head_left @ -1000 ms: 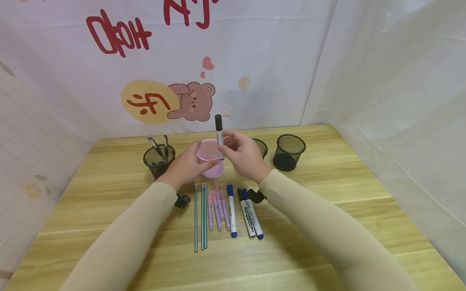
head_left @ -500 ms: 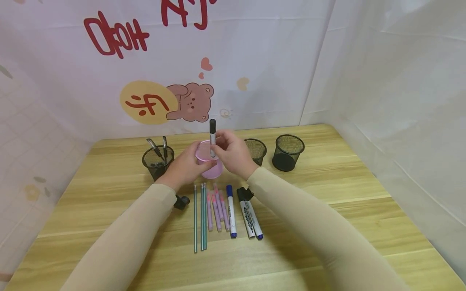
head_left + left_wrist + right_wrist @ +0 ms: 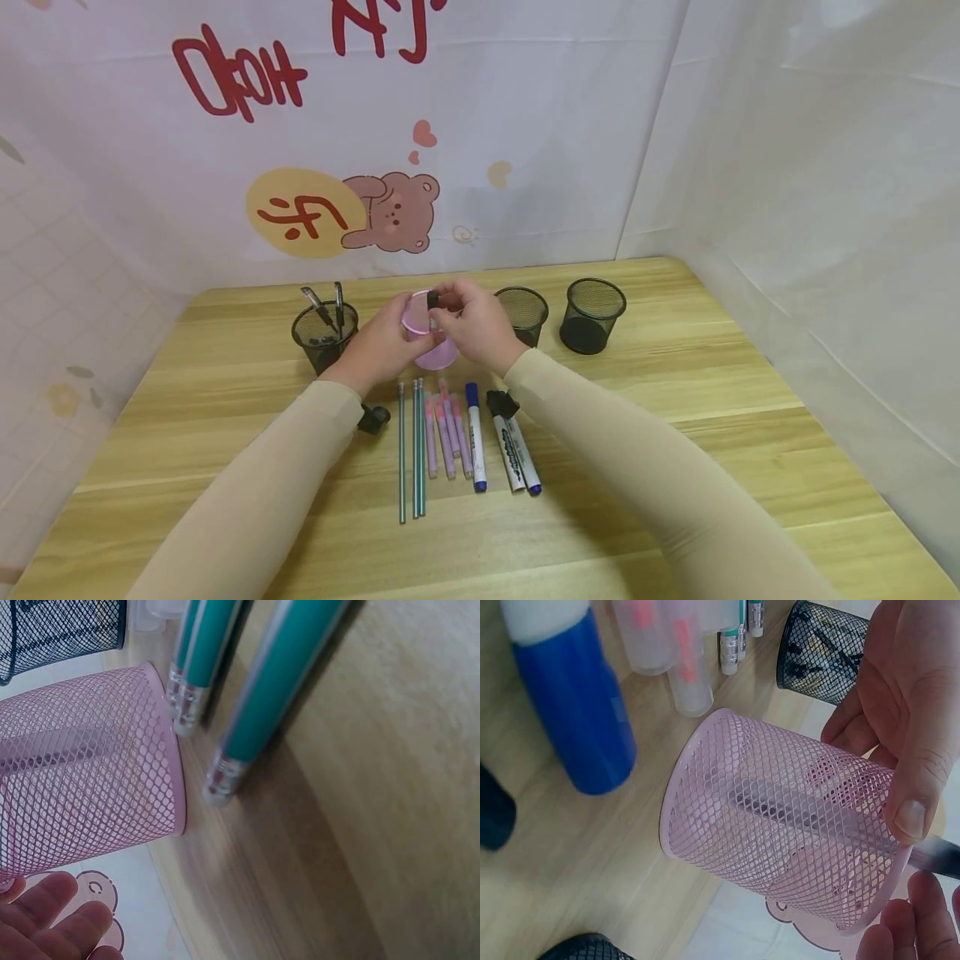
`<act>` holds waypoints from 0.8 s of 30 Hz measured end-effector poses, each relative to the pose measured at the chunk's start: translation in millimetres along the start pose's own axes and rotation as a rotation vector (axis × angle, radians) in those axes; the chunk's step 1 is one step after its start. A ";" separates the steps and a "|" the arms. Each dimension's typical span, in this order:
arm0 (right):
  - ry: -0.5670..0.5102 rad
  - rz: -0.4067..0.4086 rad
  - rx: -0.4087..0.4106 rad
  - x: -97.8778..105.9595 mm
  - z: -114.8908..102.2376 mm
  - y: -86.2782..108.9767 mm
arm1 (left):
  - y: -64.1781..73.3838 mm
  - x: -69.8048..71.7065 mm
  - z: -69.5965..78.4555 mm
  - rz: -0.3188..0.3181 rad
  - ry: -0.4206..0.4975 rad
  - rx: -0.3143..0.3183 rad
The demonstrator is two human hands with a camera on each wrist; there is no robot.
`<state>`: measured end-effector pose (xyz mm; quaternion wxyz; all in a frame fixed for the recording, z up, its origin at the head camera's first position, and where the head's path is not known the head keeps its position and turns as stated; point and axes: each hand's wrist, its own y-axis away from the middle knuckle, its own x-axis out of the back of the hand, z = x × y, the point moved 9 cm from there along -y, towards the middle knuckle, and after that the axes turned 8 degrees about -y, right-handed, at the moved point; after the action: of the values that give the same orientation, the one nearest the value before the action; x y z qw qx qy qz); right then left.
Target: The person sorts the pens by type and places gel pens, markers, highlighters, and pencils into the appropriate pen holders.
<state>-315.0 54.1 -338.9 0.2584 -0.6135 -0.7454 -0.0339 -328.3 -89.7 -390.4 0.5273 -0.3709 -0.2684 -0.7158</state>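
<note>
My left hand holds the pink mesh pen holder by its upper part, thumb along the near rim and fingers round the far left side. Over its mouth, my right hand pinches a whiteboard marker with a black cap near the top. Seen through the mesh in the right wrist view, the marker's pale barrel slants down inside the pink holder; the dark cap sticks out past the rim between the fingers.
Left of the pink holder stands a black mesh holder with black pens. Two more black mesh holders stand to the right. In front lie green pencils, pink highlighters, a blue-capped marker and two more markers.
My right hand has moved left and down with the marker, whose barrel has gone from above the rim into the pink holder. The left hand keeps its hold on the holder.
</note>
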 end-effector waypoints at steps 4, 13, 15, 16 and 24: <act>0.012 -0.004 -0.013 -0.8 1.5 0.6 | 0.1 -0.5 -0.5 0.001 -0.015 0.000; 0.031 0.014 -0.015 4.2 1.6 3.2 | 3.0 -1.0 -4.3 -0.008 -0.033 0.052; 0.019 0.014 -0.012 6.8 0.9 5.5 | 3.0 -1.6 -6.5 -0.010 -0.032 0.071; 0.013 0.014 -0.011 8.1 0.5 6.7 | 2.9 -1.7 -7.3 -0.010 -0.031 0.077; -0.020 -0.003 -0.023 22.8 0.7 20.1 | 2.5 -1.8 -6.9 0.006 -0.006 0.071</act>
<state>-299.1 79.7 -335.1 0.2440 -0.6156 -0.7484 -0.0366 -327.3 -94.7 -395.9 0.5413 -0.3549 -0.2943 -0.7031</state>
